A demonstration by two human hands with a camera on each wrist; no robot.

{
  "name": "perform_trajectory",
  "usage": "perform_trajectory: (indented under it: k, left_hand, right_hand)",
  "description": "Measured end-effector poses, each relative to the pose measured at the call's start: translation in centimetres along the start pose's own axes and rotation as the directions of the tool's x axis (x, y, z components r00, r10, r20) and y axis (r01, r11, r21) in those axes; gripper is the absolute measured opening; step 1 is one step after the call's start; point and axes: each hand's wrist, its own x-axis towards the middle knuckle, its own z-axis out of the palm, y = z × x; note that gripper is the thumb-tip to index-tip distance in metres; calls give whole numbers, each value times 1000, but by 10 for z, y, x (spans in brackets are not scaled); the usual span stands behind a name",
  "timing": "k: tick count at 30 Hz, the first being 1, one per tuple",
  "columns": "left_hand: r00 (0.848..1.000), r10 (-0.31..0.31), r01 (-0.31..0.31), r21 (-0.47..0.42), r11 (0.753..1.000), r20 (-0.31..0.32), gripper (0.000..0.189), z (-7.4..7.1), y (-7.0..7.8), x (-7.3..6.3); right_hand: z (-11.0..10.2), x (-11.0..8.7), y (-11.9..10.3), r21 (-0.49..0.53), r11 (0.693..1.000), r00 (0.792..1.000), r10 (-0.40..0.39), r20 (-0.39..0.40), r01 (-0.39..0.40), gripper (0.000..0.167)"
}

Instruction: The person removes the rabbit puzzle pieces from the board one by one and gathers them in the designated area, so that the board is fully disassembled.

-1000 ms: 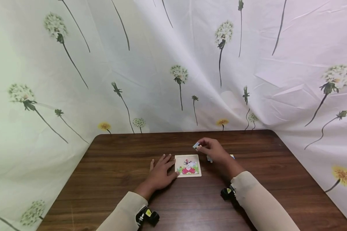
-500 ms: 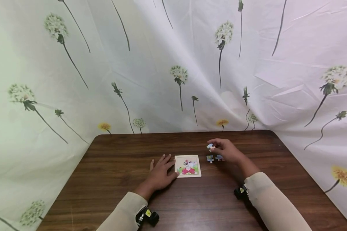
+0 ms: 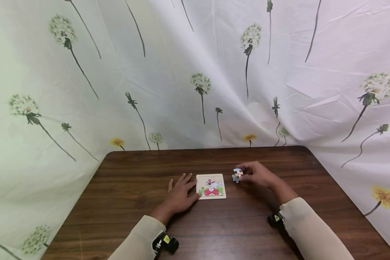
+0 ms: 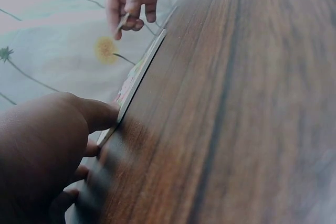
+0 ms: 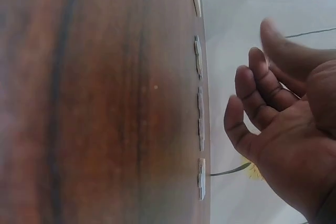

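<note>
A square jigsaw puzzle (image 3: 211,187) in a pale frame lies mid-table, showing a cartoon figure in pink and red on green. My left hand (image 3: 178,196) rests beside it, fingers spread, thumb and fingertips at the frame's left edge. To the right of the frame my right hand (image 3: 258,175) pinches a puzzle piece (image 3: 237,170) between thumb and fingers, and the left wrist view shows this piece (image 4: 124,21) edge-on. Just in front of it, a loose puzzle piece (image 3: 235,178) lies on the table. In the right wrist view, the held piece is hidden behind the fingers.
Several flat pieces, among them one puzzle piece (image 5: 201,119), lie in a row along the wooden table (image 3: 133,177) in the right wrist view. Behind the table hangs a white cloth (image 3: 169,108) printed with dandelions.
My right hand has moved right, away from the frame, then slightly nearer to me and lower, still pinching the piece. My left hand has stayed at the frame.
</note>
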Motion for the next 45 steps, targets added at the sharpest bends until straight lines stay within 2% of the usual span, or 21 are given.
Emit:
perform_trajectory:
  k: [6,11,17,24,28,32,45]
  left_hand:
    - [1000,10,-10,-3,1000,-10,65,1,0,1]
    - [1000,0,0,0,1000,0,65,0,1,1]
    - [1000,-15,15,1,1000,0,64,-2,2,-1]
    - [1000,-9,9,-5,1000,4,65,-2,3,-1]
    - [1000,-11,11,1,1000,3,65,-2,2,0]
    - [1000,-8,8,-4,1000,-1,66,-2,3,0]
    - [1000,-6,6,-15,1000,-3,66,0,1,1]
  right_hand:
    - [5,-6,5,-49,996,997,-71,-43,69,35]
    - [11,-14,9,-117,988,992,-113,-56,105,34]
    - [19,-20,13,-174,976,986,-146,-85,130,34]
    - [27,-24,17,-155,979,981,-150,-120,131,36]
    - [29,-25,18,-182,976,979,-145,-141,119,39]
    - [29,-24,18,-201,969,970,-176,-169,140,41]
    - [29,-29,15,-187,970,982,-172,-75,156,41]
